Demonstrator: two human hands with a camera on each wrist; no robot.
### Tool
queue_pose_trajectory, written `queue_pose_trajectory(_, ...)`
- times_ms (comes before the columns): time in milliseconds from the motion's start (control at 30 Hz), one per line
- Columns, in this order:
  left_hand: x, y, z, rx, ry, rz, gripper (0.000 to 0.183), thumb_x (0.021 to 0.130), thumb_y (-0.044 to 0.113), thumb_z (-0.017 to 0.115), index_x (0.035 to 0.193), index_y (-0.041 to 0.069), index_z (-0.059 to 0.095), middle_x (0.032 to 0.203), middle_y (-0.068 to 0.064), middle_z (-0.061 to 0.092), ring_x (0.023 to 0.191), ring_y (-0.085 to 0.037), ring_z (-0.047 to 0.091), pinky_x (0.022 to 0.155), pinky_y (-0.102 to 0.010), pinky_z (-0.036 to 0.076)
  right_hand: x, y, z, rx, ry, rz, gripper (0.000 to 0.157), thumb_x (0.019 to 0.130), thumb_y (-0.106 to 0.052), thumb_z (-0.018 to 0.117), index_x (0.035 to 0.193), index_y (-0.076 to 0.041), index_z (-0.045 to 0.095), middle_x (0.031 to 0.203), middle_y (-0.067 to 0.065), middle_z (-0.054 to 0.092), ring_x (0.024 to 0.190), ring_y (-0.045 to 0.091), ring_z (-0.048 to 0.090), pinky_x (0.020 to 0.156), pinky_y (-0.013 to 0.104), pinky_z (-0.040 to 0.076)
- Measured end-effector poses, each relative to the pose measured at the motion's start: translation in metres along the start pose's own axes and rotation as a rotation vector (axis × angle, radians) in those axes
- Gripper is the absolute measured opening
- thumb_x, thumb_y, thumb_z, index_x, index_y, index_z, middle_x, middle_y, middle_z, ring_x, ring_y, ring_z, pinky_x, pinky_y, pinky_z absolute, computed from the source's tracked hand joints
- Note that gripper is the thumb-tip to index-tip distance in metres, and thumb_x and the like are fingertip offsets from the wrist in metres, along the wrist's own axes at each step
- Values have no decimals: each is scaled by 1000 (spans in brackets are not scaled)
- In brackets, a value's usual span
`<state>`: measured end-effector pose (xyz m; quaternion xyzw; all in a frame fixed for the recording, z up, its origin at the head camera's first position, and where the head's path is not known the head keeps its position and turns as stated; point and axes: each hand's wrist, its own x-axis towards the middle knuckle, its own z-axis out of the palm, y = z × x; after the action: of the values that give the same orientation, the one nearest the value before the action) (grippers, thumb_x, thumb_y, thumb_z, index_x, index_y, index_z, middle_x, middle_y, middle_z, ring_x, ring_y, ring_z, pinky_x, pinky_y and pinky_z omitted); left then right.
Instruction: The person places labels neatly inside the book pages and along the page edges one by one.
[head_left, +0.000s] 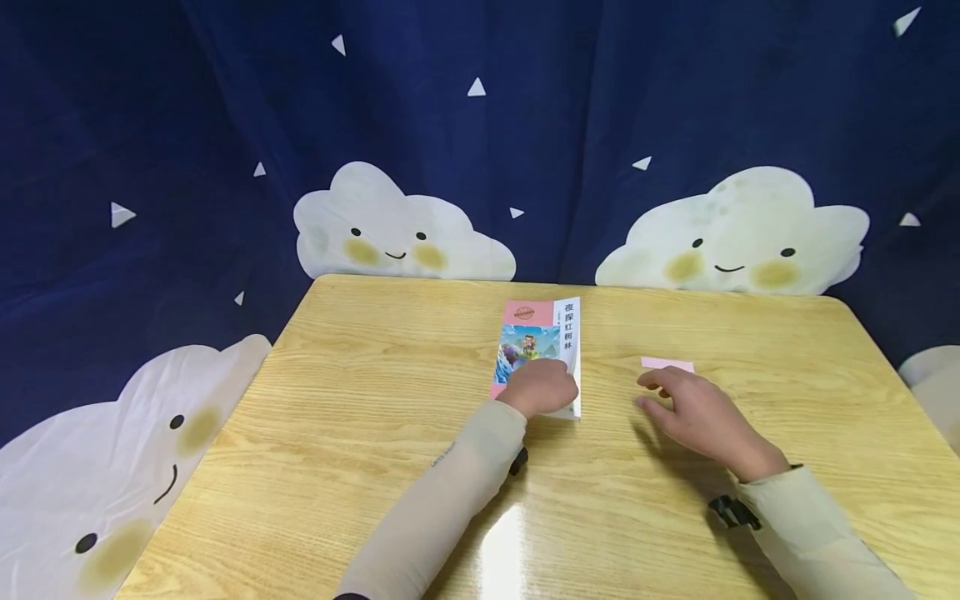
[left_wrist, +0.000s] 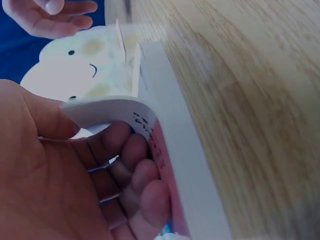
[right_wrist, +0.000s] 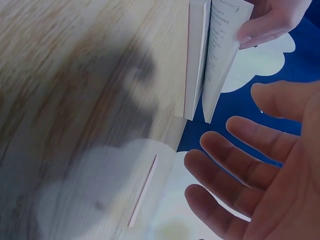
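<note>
A paperback book (head_left: pixel 528 337) with a pink cover and a colourful picture lies on the wooden table. Over its near edge, my left hand (head_left: pixel 540 386) pinches a lifted part of it, the thumb on one side and curled fingers on the other; the pages bend in the left wrist view. Printed text shows on a parted page (right_wrist: pixel 222 50) in the right wrist view. To the right of the book, my right hand (head_left: pixel 697 412) hovers above the table, fingers spread and holding nothing. Just beyond its fingertips lies a pink slip of paper (head_left: pixel 678 365), partly covered by the hand.
The pale wooden table (head_left: pixel 360 358) reaches back to a dark blue curtain (head_left: pixel 540 125) printed with smiling clouds and white triangles. Each wrist has a black strap; the right one (head_left: pixel 735 512) shows beside the beige sleeve.
</note>
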<state>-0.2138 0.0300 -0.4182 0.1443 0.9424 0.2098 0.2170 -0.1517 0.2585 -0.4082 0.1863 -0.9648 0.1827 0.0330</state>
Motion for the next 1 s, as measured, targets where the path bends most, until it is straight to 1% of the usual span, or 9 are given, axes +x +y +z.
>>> queue_pose_trajectory(100,0,-2,-2,-8,-21,18,28,99,25,35,95,13,59,84,-2,55,70,-17,47,61,-31,40,0,0,0,6,-6,-5,32,94,-21,65,119,0,67,117,20,70,95,34,69,79,51,55)
queue_pose_trajectory(200,-1,-3,-4,-20,-42,31,32,101,27,32,96,12,59,82,-2,57,70,-18,49,65,-31,41,0,0,-1,7,-3,-11,31,94,-20,66,118,0,67,117,19,70,95,34,69,79,51,55)
queue_pose_trajectory(367,-1,-4,-7,-42,-50,52,33,103,25,30,90,12,58,74,-2,54,64,-16,46,64,-30,41,-1,1,-1,15,-11,-3,32,94,-20,66,119,-1,67,119,19,70,95,34,69,80,51,55)
queue_pose_trajectory(433,-1,-3,-7,-22,-35,76,29,102,20,34,85,13,56,72,-1,50,62,-15,44,60,-29,39,-1,1,-2,20,-20,2,32,95,-20,65,120,-1,67,120,19,69,96,34,69,80,51,55)
queue_pose_trajectory(533,0,-3,-6,39,7,123,23,98,12,42,77,14,49,68,1,42,60,-13,38,55,-26,35,-1,2,-2,25,-28,1,32,95,-21,65,121,-1,67,120,20,69,96,34,69,80,51,55)
queue_pose_trajectory(600,-1,-4,-6,83,45,156,25,96,7,46,72,15,45,66,2,39,58,-13,36,52,-25,33,0,2,-3,29,-29,-1,32,95,-20,65,121,-1,67,120,19,69,96,34,69,80,51,55)
queue_pose_trajectory(667,-2,-4,-8,123,81,181,26,94,6,48,71,16,44,65,3,38,58,-12,35,52,-24,34,1,2,-3,33,-30,-3,32,95,-20,65,120,-1,67,120,19,70,95,34,69,80,51,55)
queue_pose_trajectory(833,-8,-3,-14,182,136,210,22,94,6,50,74,14,50,68,2,45,62,-13,40,56,-25,38,5,0,-2,37,-32,-9,30,95,-20,64,118,-1,67,117,18,70,95,33,69,80,51,55)
queue_pose_trajectory(1000,-10,-3,-15,193,169,211,19,95,8,51,77,13,54,73,0,52,65,-14,46,59,-26,42,6,-2,0,37,-33,-11,30,94,-19,64,117,0,68,116,18,71,95,34,69,80,51,55)
